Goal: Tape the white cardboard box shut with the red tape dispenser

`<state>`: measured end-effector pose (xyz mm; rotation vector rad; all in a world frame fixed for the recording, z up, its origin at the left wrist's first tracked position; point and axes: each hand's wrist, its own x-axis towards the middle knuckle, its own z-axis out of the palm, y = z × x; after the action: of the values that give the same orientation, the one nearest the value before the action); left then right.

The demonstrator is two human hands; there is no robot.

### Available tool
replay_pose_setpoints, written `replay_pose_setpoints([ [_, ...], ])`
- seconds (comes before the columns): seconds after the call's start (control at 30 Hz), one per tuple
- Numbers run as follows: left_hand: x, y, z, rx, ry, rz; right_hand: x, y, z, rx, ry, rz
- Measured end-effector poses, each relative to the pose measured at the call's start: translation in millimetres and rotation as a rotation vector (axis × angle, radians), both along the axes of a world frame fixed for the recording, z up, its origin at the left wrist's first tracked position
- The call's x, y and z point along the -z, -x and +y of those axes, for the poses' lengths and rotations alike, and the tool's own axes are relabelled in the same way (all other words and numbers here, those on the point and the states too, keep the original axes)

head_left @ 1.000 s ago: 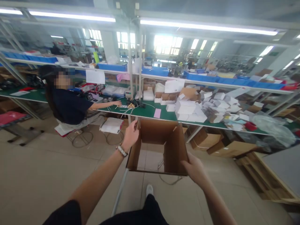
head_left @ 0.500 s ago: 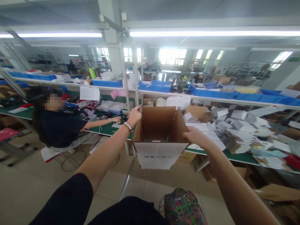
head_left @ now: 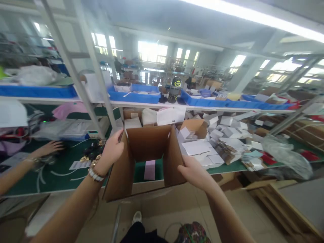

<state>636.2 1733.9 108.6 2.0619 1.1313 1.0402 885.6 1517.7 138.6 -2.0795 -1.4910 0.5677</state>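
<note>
A brown cardboard box [head_left: 150, 143], open at the top, is held between my hands over the front edge of the green workbench [head_left: 63, 184]. Its lower end is open too: the green surface and a pink paper strip [head_left: 150, 169] show through it. My left hand [head_left: 111, 152] grips the left wall near the rim, thumb inside. On the right wall, my right hand [head_left: 193, 172] pinches the edge with the thumb on the inner face. The fingers outside the walls are mostly hidden.
A co-worker's hand [head_left: 52, 147] works at the left among cables and small parts. Folded white cartons [head_left: 222, 130] pile up at the right. Blue bins [head_left: 135, 96] line the shelf above; metal posts [head_left: 97, 67] rise left of the box. A patterned stool [head_left: 193, 233] is below.
The box has come closer to the bench and tipped, so its open bottom now shows. Both hands keep their hold. My view has swung right and tilted.
</note>
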Motion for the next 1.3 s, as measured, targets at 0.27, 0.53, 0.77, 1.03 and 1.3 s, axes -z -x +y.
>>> replay_pose_setpoints([
  [0.27,28.8,-45.2,72.1,0.072,-0.111,0.285,35.9,-13.8,44.8,0.02,0.124,0.14],
  [0.53,-7.9,-90.9,113.4,0.449,-0.192,0.837,33.3,-95.9,53.2,-0.317,0.313,0.399],
  [0.77,-1.3,-82.8,129.8,0.452,-0.086,0.788,141.4,-288.2,78.7,-0.287,0.29,-0.597],
  [1.03,-13.3,-81.7,122.5,0.366,0.027,0.806,194.5,-337.3,120.6,-0.654,0.289,-0.688],
  [1.3,-10.3,-82.4,113.0,0.236,0.024,0.826,216.1,-334.3,100.9,-0.634,0.046,-0.66],
])
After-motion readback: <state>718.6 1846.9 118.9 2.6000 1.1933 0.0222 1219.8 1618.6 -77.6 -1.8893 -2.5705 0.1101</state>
